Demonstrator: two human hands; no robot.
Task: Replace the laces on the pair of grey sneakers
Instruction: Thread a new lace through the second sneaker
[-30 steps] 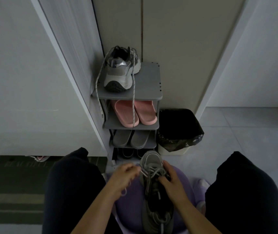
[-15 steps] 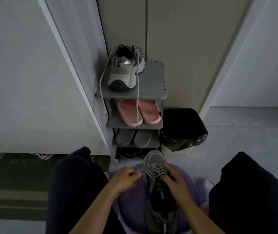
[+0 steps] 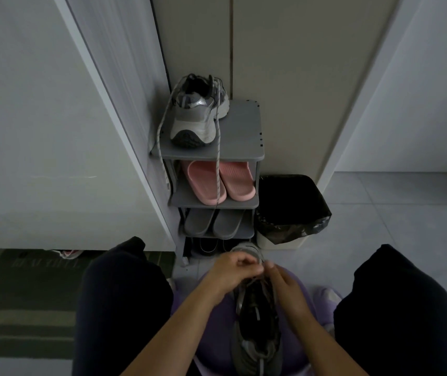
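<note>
Working nearest the camera, both hands meet over the forefoot of the near sneaker, a grey mesh shoe with a dark opening. It lies on a round purple stool with its toe pointing far. The left hand has its fingers curled tight and pinches the pale lace at the eyelets. The right hand has its fingers bent, and its thumb tip meets the left hand at the same spot. Whether it grips the lace cannot be told, since the light is dim and the hands cover the eyelets.

Knees in dark cloth flank the stool left and right. A dark striped mat with faint lettering lies on the floor at near left.

Beyond the hands stands a narrow grey shoe rack of flat plastic shelves.
- Lowest tier: dark shoes, indistinct.
- Next tier up: grey slippers, smooth and rounded.
- Tier above that: pink slippers, ribbed along the footbed.
- Top shelf, left side: the far sneaker, grey with silver panels and a dark toe sole, toe facing near.

A speckled loose lace hangs from the far sneaker, down over the shelf edge and across the pink slippers.

Just right of the rack is a bin with a crumpled glossy black liner. It stands on pale floor tiles. Plain cabinet doors rise behind.
</note>
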